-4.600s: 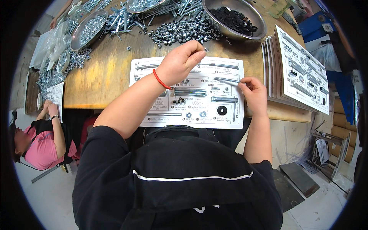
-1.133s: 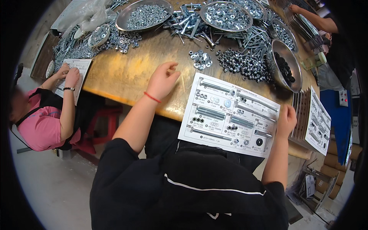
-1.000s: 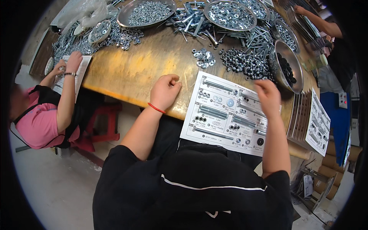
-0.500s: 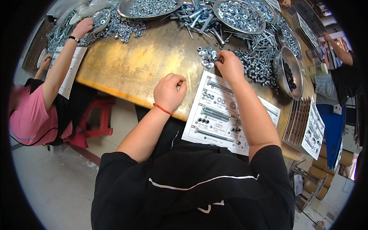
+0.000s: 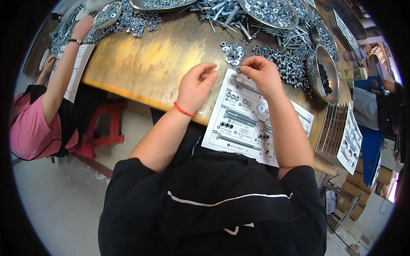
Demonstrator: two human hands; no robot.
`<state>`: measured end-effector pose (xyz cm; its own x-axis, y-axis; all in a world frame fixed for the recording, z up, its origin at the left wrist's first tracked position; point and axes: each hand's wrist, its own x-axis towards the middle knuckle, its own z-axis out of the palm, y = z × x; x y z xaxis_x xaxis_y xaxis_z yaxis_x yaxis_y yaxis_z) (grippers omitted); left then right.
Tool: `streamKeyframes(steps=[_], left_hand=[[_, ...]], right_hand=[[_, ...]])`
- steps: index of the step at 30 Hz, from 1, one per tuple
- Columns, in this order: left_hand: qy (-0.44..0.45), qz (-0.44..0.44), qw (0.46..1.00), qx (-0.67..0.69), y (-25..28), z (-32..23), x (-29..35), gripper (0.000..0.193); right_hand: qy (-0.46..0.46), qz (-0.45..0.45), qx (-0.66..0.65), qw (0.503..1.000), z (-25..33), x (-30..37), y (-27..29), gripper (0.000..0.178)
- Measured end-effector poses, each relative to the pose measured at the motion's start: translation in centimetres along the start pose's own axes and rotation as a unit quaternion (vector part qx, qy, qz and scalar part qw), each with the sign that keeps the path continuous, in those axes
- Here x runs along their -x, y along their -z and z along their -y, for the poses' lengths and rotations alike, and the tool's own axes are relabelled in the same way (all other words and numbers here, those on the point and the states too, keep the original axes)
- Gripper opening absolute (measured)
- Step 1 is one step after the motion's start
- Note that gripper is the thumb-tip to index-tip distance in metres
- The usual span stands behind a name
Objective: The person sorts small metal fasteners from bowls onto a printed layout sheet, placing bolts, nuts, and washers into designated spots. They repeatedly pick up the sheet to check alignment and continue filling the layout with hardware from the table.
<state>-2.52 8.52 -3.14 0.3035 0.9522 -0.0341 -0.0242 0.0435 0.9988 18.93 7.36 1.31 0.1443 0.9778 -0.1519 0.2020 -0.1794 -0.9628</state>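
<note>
My right hand (image 5: 264,77) is pinched at its fingertips beside a small pile of flat washers (image 5: 235,52), over the upper edge of a printed sheet. Whatever is between those fingers is too small to make out. On the left, my left hand (image 5: 197,86), with a red cord at the wrist, hovers over the table's near edge, thumb and fingers apart and nothing visible in them. The sheet (image 5: 208,143) shows pictures of bolts, nuts and washers and lies partly under my right forearm. Several dark-centred nuts (image 5: 284,64) are heaped just beyond my right hand.
Loose bolts (image 5: 222,15) and metal bowls of washers (image 5: 273,15) fill the far side. A tilted bowl with black rings (image 5: 334,83) and a stack of boards (image 5: 331,130) stand at right. At left, a co-worker's hand (image 5: 83,27) reaches toward a small bowl (image 5: 107,16).
My left hand has opened and moved slightly up and right, toward my right hand. My right hand has drawn back a little from the washers, its fingertips still pinched.
</note>
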Motion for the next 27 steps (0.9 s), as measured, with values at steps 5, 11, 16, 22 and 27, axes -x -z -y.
streamKeyframes(steps=[5, 11, 16, 22, 27], left_hand=[[0.232, 0.122, 0.879, 0.398, -2.9, -2.9, 0.1, 0.044], [0.303, 0.141, 0.79, 0.514, -2.9, -4.2, 2.0, 0.051], [0.321, 0.151, 0.747, 0.563, -3.0, -4.1, 3.2, 0.061], [0.321, 0.167, 0.795, 0.487, -3.1, -5.0, 4.6, 0.064], [0.316, 0.2, 0.805, 0.46, -3.3, -5.4, 5.4, 0.062]], right_hand=[[0.021, 0.012, -0.024, 0.999, 0.7, 3.1, -2.0, 0.012], [0.159, -0.107, 0.097, 0.977, 0.0, 5.5, -1.5, 0.005], [0.245, -0.067, 0.261, 0.931, -0.1, 8.4, -1.8, 0.009], [0.18, -0.045, 0.266, 0.946, 1.4, 10.5, -1.1, 0.019], [0.199, -0.036, 0.262, 0.944, 0.8, 11.2, -1.0, 0.02]])
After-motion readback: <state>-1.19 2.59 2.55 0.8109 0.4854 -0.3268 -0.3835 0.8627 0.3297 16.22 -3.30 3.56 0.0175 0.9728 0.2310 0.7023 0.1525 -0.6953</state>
